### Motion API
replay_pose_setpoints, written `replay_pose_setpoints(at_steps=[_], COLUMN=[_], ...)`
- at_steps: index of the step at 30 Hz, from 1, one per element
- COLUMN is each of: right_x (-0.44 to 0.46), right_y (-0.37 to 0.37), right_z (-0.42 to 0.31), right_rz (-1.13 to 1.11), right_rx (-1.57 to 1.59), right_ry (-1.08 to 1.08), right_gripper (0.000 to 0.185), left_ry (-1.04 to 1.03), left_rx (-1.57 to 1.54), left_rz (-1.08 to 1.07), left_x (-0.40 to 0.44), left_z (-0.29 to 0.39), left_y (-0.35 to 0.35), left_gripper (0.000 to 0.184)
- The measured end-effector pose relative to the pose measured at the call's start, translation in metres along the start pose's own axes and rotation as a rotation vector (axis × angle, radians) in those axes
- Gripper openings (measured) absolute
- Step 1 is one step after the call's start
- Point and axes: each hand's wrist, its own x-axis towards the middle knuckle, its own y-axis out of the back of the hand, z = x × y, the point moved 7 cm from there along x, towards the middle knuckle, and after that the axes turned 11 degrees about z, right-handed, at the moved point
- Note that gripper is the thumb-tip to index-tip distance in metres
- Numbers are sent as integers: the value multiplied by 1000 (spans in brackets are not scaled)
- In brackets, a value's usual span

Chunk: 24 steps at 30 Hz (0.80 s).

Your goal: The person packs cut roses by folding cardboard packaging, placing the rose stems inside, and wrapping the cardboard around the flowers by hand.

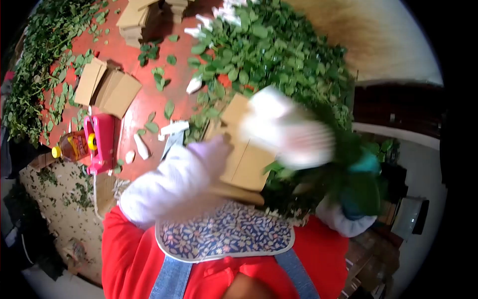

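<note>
Over a sheet of brown cardboard (pixel 246 162) on the red table is my left hand (pixel 214 149), in a pale lavender glove. Motion smears its fingers, so their grip is unclear. On the right, my right hand (pixel 364 163), in a teal glove, is largely hidden behind dark green leaves. It appears closed around leafy stems (pixel 343 149). A strongly blurred white bundle with a pinkish patch (pixel 291 132) extends from these leaves above the cardboard's right side. A patterned padded board (pixel 224 231) lies against my body below the cardboard.
A large pile of leafy stems (pixel 279 50) covers the far right of the table (pixel 137 119). A pink tape dispenser (pixel 102 144), a yellow-capped bottle (pixel 72 146) and cardboard pieces (pixel 107 87) are at left. Loose leaves and small white pieces (pixel 141 146) lie scattered.
</note>
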Motion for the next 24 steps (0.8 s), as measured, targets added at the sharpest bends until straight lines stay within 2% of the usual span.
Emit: replay_pose_setpoints(at_steps=[2, 3, 4, 5, 6, 8, 11, 15, 17, 19, 20, 24], right_x=[-41, -50, -55, -49, -45, -47, -73, -120, -133, -136, -134, -117], right_y=[-36, -43, -43, -33, -22, 5, 58, 101, 103, 93, 83, 24], right_z=[6, -10, -15, -15, -15, -17, -29, -57, -69, -77, -68, -64], right_rz=[-325, 21, 236, 358, 465, 661, 935, 1118, 1139, 1111, 1079, 807], right_rx=[-348, -46, 46, -24, -102, -232, -255, -234, -198, -138, -77, 189], right_ry=[-7, -222, -257, -205, -158, -113, -65, -40, -58, -79, -92, -251], right_gripper=[68, 38, 38, 38, 38, 40, 40, 40, 40, 41, 41, 41], left_ry=[-240, -234, -147, -76, -65, -230, -182, -203, 47, -156, -143, -339], left_rx=[71, 125, 273, 395, 463, 488, 549, 654, 549, 634, 628, 500], left_rz=[-53, -53, -40, -22, 0, 66, 94, 127, 82, 62, 55, 97], left_x=[1, 3, 1, -1, -1, 9, 3, -1, 2, -1, 9, 11], left_z=[-15, -26, -50, -71, -83, -79, -80, -77, -87, -76, -92, -100], left_y=[-8, -10, -16, -20, -22, -26, -30, -31, -33, -33, -33, -27], left_gripper=[57, 56, 55, 56, 57, 45, 39, 37, 37, 36, 35, 30])
